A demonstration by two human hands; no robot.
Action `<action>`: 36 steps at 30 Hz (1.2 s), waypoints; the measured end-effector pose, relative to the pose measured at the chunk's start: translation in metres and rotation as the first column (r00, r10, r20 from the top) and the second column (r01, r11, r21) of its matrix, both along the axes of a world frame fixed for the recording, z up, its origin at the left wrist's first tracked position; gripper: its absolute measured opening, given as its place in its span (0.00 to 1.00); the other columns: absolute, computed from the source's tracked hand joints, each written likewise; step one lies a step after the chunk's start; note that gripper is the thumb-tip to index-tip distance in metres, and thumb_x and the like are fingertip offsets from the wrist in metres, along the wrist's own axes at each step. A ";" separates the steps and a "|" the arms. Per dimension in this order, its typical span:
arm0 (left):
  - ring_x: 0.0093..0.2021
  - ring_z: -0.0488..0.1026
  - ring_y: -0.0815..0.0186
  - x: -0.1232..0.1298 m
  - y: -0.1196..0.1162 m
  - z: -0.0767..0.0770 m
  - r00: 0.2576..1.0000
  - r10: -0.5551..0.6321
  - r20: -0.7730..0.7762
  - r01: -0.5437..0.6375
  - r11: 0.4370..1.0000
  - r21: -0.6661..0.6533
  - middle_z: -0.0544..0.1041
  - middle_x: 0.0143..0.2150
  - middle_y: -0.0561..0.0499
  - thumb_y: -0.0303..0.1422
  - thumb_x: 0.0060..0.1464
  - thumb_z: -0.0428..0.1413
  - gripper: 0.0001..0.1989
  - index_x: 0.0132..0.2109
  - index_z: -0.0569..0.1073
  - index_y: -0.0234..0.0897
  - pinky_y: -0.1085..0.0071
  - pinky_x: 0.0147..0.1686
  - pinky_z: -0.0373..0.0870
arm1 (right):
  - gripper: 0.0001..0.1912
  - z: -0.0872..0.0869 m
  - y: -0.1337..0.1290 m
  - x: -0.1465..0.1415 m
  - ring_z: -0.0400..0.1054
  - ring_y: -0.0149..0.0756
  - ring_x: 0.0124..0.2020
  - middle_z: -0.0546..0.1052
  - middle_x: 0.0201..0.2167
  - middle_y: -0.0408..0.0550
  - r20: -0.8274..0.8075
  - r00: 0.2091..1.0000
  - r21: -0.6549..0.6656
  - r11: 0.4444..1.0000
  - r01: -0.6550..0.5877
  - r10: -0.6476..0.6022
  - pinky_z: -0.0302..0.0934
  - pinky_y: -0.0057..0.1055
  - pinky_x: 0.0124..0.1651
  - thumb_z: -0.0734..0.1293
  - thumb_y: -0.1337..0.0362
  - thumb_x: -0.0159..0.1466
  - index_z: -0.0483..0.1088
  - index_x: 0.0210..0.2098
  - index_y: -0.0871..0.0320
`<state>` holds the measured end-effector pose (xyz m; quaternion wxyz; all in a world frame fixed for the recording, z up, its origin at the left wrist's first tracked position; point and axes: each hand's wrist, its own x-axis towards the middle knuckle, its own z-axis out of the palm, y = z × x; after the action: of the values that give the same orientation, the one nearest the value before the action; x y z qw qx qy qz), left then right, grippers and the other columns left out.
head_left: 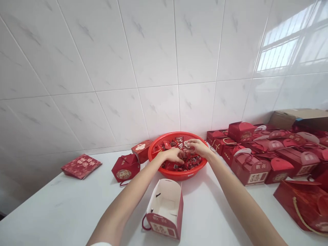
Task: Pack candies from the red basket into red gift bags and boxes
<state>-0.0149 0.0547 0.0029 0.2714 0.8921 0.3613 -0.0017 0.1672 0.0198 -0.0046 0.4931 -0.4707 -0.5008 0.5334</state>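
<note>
A round red plastic basket [176, 175] full of small wrapped candies [194, 162] stands against the wall. Both of my hands reach into it. My left hand [175, 155] has its fingers curled down among the candies, and what they hold is hidden. Beside it, my right hand [196, 147] bends its fingers round a wrapped candy [187, 144] with a pale label. Between my forearms, in front of the basket, an open red gift box [166, 208] shows its white inside. A dark red cord handle [146, 223] hangs at its left side.
Left of the basket are a closed red box with a gold emblem [126, 168], another red box [142, 149] and a flat red patterned packet [81, 166]. Many red gift boxes [252, 167] crowd the right side, with a cardboard box [302, 114] behind. A tiled wall [159, 61] bounds the table.
</note>
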 end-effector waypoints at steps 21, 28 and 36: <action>0.47 0.78 0.60 0.001 0.018 -0.018 0.883 0.178 0.434 -0.199 0.980 0.003 0.82 0.46 0.44 0.23 0.54 0.55 0.11 0.44 0.78 0.32 0.66 0.50 0.73 | 0.09 -0.005 0.003 0.007 0.69 0.27 0.24 0.74 0.22 0.41 -0.068 0.993 -0.001 0.995 0.098 -0.098 0.58 0.20 0.23 0.72 0.69 0.51 0.66 0.26 0.58; 0.48 0.76 0.60 0.008 0.015 -0.018 0.770 0.216 0.601 -0.322 0.944 0.072 0.78 0.46 0.43 0.31 0.58 0.53 0.07 0.43 0.72 0.33 0.64 0.50 0.72 | 0.14 -0.006 -0.001 0.006 0.69 0.32 0.25 0.75 0.22 0.43 -0.047 0.996 -0.011 0.997 -0.080 0.080 0.65 0.28 0.27 0.77 0.64 0.43 0.69 0.24 0.59; 0.39 0.78 0.63 0.008 0.009 -0.022 0.949 0.061 0.311 -0.047 0.998 -0.052 0.82 0.38 0.52 0.22 0.42 0.59 0.13 0.37 0.79 0.37 0.72 0.40 0.73 | 0.17 -0.016 0.012 0.009 0.67 0.29 0.23 0.74 0.23 0.40 -0.134 0.969 0.089 0.971 0.221 -0.209 0.59 0.25 0.25 0.74 0.56 0.46 0.64 0.26 0.56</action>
<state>-0.0074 0.0639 -0.0190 0.3447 0.8647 0.3378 0.1388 0.1758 0.0319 -0.0203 0.6018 -0.4622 -0.4419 0.4785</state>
